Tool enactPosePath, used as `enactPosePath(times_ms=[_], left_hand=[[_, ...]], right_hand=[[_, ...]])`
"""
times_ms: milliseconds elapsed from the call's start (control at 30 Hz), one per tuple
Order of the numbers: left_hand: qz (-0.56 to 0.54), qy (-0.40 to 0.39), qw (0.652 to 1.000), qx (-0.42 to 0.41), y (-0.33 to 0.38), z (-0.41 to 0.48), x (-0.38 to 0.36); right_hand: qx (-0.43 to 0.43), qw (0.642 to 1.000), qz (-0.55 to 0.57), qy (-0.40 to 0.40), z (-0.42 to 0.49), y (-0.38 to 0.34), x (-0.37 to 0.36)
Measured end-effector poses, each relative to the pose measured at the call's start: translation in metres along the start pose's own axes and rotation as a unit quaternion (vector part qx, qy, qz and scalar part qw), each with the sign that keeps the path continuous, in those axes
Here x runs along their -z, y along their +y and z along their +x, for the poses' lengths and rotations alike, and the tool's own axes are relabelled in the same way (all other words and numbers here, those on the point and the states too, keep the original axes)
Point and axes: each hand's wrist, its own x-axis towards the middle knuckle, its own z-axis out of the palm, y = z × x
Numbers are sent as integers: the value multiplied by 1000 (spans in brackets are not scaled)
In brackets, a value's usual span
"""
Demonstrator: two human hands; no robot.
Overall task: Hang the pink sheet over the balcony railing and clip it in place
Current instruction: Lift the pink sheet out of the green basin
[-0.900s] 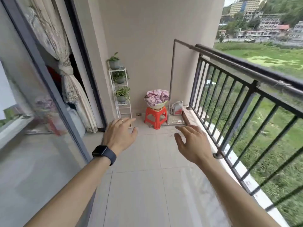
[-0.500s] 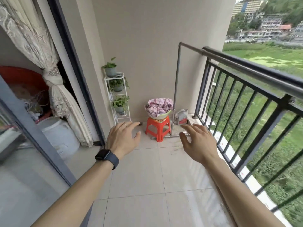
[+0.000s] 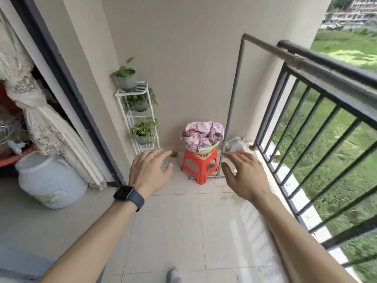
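The pink sheet [image 3: 202,136] lies ahead of both my hands and beyond my fingertips, in the gap between them. It is bunched in a pale basin [image 3: 210,149] that sits on a red stool [image 3: 201,166] against the far wall. It is crumpled into a mound, so it has no long axis I can line up on; I would have to find an edge once I lift it. My left hand [image 3: 150,172], with the watch [image 3: 128,194] on its wrist, is stretched forward palm down, fingers loosely spread and holding nothing. My right hand [image 3: 244,176] mirrors it, released and empty. Neither hand touches the sheet, and neither is plainly the nearer, so I judge this a two-handed reach with ground left to cover. The balcony railing [image 3: 326,64] runs off to the outside of my right hand, so the sheet will need carrying that way. I see no clips.
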Motion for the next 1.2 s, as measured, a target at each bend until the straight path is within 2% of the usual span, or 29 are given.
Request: enactPosePath(times_ms=[233, 400, 800, 1033, 1200], left_hand=[[-26, -7, 1000, 5, -38, 177, -67], [-20, -46, 999, -17, -59, 296, -101], [-43, -83, 995, -15, -89, 523, -227], [-70, -151, 986, 24, -99, 626, -298], [-85, -216, 972, 46, -109, 673, -344]], right_hand=[[-22, 999, -4, -30, 143, 29, -90], [-49, 997, -12, -54, 243, 51, -137], [-99, 988, 4, -116, 444, 137, -267], [-131, 979, 25, -155, 549, 182, -341], [-158, 969, 39, -186, 592, 192, -395]])
